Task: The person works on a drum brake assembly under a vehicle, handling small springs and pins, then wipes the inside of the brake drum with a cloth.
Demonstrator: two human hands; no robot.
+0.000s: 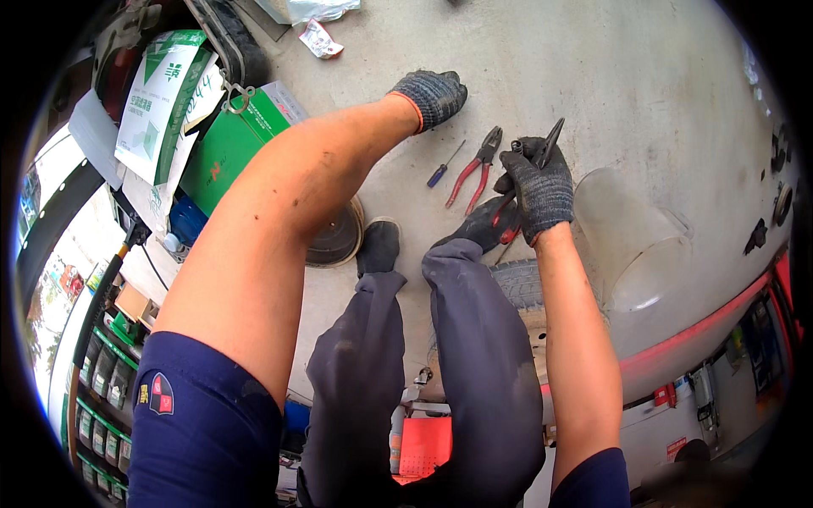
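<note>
My left hand (429, 99), in a dark knit glove with orange cuff, is curled closed above the concrete floor (635, 76); I cannot make out what, if anything, is inside. My right hand (539, 188), gloved alike, is closed round pliers (552, 138) with long dark jaws pointing up and red handles below. A small dark piece (517, 146) beside its thumb is too small to name. Between my hands, red-handled pliers (470, 176) and a small blue-handled screwdriver (439, 173) lie on the floor.
Green (220, 161) and white boxes (148, 102) are piled at left. My shoes and legs are below, with a round dark object (339, 241) by my left shoe and a tyre (517, 275) at right. A clear plastic sheet (648, 262) lies right. Crumpled packaging (320, 38) sits at top.
</note>
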